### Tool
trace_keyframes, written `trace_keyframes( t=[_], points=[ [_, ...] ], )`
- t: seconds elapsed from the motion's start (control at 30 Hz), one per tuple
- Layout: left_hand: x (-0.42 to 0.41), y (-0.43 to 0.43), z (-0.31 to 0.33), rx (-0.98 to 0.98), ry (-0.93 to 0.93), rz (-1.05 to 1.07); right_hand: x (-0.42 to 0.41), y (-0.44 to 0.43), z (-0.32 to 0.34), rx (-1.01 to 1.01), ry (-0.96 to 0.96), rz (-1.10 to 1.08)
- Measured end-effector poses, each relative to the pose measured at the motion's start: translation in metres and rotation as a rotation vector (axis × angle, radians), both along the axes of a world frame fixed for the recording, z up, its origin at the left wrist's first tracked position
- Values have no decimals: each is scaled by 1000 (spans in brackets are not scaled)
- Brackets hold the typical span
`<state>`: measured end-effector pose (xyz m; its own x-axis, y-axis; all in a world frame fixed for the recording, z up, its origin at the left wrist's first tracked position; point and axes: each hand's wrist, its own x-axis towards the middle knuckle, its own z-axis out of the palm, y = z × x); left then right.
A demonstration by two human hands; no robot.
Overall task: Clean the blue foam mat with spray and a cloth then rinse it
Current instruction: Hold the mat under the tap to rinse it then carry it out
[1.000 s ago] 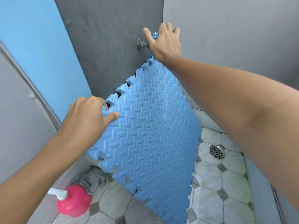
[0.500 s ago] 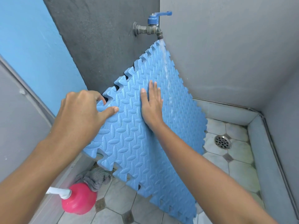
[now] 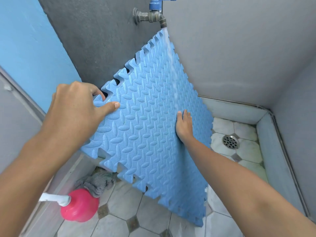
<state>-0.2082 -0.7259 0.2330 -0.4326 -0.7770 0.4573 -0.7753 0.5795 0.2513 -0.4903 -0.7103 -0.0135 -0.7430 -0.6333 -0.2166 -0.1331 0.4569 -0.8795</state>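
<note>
The blue foam mat (image 3: 150, 120), textured with jigsaw edges, stands tilted on one corner under the tap (image 3: 153, 14). Water runs from the spout down the mat's right side. My left hand (image 3: 77, 110) grips the mat's left edge, thumb on the front face. My right hand (image 3: 184, 127) lies flat on the mat's right part, fingers together, just right of the water stream. A grey cloth (image 3: 97, 182) is crumpled on the floor below the mat. The pink spray bottle (image 3: 77, 206) with a white nozzle stands beside the cloth.
Grey walls enclose a small tiled wash bay with a raised curb (image 3: 266, 151) on the right. A round metal drain (image 3: 230, 141) sits in the tiled floor right of the mat. A blue wall panel (image 3: 34, 48) is on the left.
My right hand left the tap handle, came down onto the mat's face, then slid right and lower. Water now flows down the mat. My left hand kept its grip.
</note>
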Motion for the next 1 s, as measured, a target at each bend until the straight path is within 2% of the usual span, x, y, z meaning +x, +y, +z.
trace_keyframes(
  t=[0.23,0.3,0.43,0.53,0.57,0.63,0.73,0.8,0.87,1.0],
  points=[
    [-1,2,1,-68,17,-12,34,-64,98,-321,18,46],
    [-1,3,1,-72,11,-20,51,-69,128,-391,76,109],
    [-2,2,1,-83,17,-21,131,-15,144,-490,306,369],
    [0,0,0,-60,23,-27,180,65,101,-639,490,610],
    [1,0,-1,-53,26,-37,179,82,78,-643,554,644],
    [2,-1,-2,-26,29,-48,151,93,27,-541,575,567],
    [2,-1,-3,24,44,-45,82,80,-35,-181,255,201],
    [3,-2,-2,39,69,-46,41,65,-47,-1,76,10],
    [4,-4,-2,44,94,-75,24,42,-24,-52,95,46],
    [8,-12,-9,83,131,-89,42,-31,67,-360,319,315]
  ],
)
